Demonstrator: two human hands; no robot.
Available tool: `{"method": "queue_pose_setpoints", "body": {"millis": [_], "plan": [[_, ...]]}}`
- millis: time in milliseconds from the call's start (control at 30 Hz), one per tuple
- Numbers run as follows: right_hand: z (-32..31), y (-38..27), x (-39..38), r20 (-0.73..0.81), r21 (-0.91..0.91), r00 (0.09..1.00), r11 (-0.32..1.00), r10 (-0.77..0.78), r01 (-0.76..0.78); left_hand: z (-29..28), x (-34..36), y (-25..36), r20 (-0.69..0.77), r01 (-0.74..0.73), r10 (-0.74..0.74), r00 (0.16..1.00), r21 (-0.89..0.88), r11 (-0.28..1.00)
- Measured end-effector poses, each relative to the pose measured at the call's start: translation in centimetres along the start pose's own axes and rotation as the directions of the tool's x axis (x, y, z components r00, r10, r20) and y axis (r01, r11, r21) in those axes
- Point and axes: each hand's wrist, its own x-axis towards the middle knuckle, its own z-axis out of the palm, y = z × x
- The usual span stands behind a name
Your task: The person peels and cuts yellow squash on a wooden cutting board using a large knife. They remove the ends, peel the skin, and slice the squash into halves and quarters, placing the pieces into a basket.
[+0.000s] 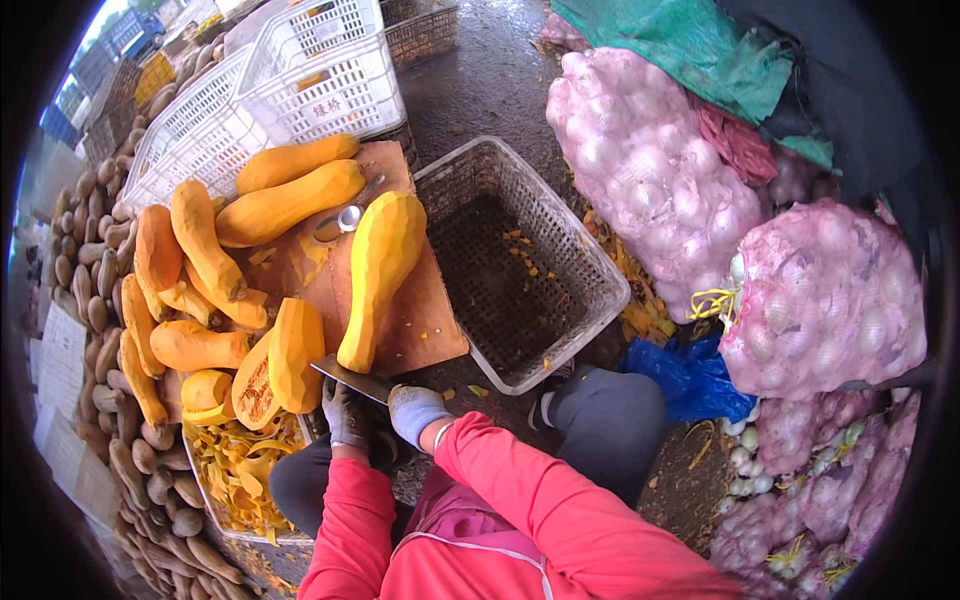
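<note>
My right hand grips the knife; whether my left hand pinches anything, I can't tell. The big squash near the board's right edge looks peeled but uncut; an opened squash sits by its near-left corner.

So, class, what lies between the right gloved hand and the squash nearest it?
In the head view, the knife blade slants between the right hand and the squash.

One knife, two gloved hands, one board, at least ten peeled squash (overlapping, can't get exact), at least four onion sacks.
</note>
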Motion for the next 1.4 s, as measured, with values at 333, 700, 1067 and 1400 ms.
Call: {"method": "queue_pose_setpoints", "body": {"millis": [333, 700, 1067, 1400], "plan": [[-1.6, 2.8, -1.7, -0.013, -0.068, 0.981, 0.979, -0.195, 0.194, -5.8, 0.9, -2.8, 0.348, -0.084, -0.016, 0.937, 0.269, 0.959], [-5.0, 1.9, -1.7, 0.048, -0.040, 0.984, 0.984, -0.174, 0.176, 0.2, -1.4, -1.3, -0.069, 0.018, -0.008, 0.998, 0.148, 0.989], [-6.5, 4.1, -3.7, -0.397, 0.053, 0.912, 0.989, -0.106, 0.138, 1.5, -2.7, 0.6, -0.149, 0.018, -0.064, 0.987, -0.290, 0.957], [-6.2, 5.0, -4.8, -0.304, 0.011, 0.940, 0.986, -0.156, 0.167, -4.6, -9.6, 17.9, -0.021, -0.405, 0.405, 0.914, -0.097, 0.909]]}}
